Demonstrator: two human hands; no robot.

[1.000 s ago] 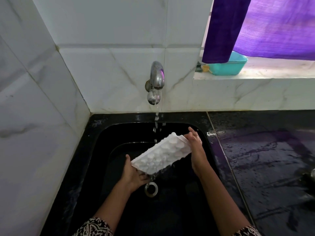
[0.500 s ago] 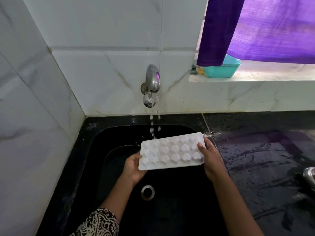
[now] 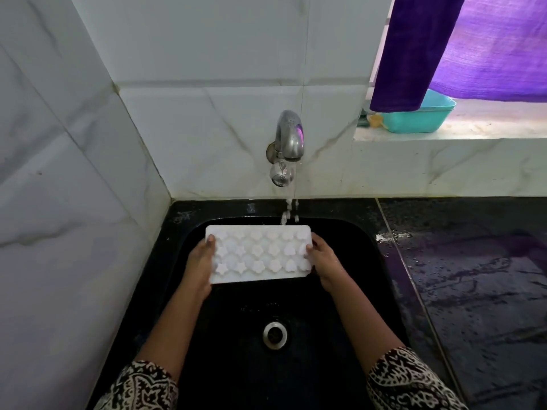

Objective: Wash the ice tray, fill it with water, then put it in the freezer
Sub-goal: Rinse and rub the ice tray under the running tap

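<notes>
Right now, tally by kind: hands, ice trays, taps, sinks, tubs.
Hands: 2 (left hand, right hand)
Ice tray: 1
Tap: 1
Sink: 1
Teal tub: 1
Total: 6

White rectangular plastic ice tray (image 3: 259, 253), moulded with three rows of small star and heart-like cavities. Turned cavity side up, roughly level, long edges running 9 to 3 o'clock. Held in the air over the black sink basin (image 3: 355, 261), at 12 o'clock from the drain (image 3: 275, 335). Gripped at the 9 o'clock end by the left hand (image 3: 198, 261), at the 3 o'clock end by the right hand (image 3: 324, 258). Met at the far edge, toward 1 o'clock, by thin falling water (image 3: 288, 214).
</notes>
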